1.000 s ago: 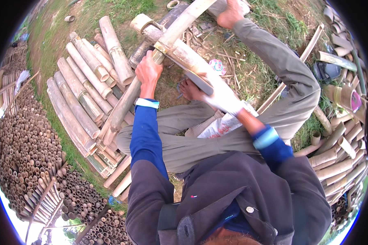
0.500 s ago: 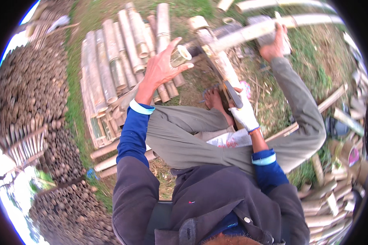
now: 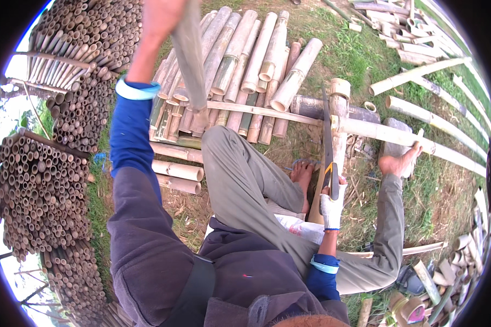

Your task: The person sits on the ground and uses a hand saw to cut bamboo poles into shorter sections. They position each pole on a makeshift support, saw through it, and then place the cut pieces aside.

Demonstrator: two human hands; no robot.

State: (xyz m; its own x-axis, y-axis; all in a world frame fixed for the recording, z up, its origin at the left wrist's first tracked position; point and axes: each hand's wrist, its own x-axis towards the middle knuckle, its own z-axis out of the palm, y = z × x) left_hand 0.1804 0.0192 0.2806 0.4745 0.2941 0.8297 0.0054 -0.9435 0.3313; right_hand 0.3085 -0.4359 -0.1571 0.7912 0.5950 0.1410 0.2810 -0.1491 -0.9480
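My left hand is raised at the upper left, closed around a length of bamboo that hangs down close to me; the fingertips are hidden. My right hand, in a white glove, grips the black and orange handle of a hand saw. Its blade points away from me, beside an upright-looking bamboo support. A long pale bamboo pole lies across that support, with my bare right foot against it. A thin bamboo strip runs leftward from the pole's cut end.
Cut bamboo tubes lie in rows ahead on the left. Tall stacks of bamboo stand at far left. Loose poles and split offcuts lie on grass at right. A grey stone sits beside my foot.
My left hand has gone from reaching around a short bamboo end to holding a bamboo length up at the left. The view has swung leftward; the saw stays in my right hand.
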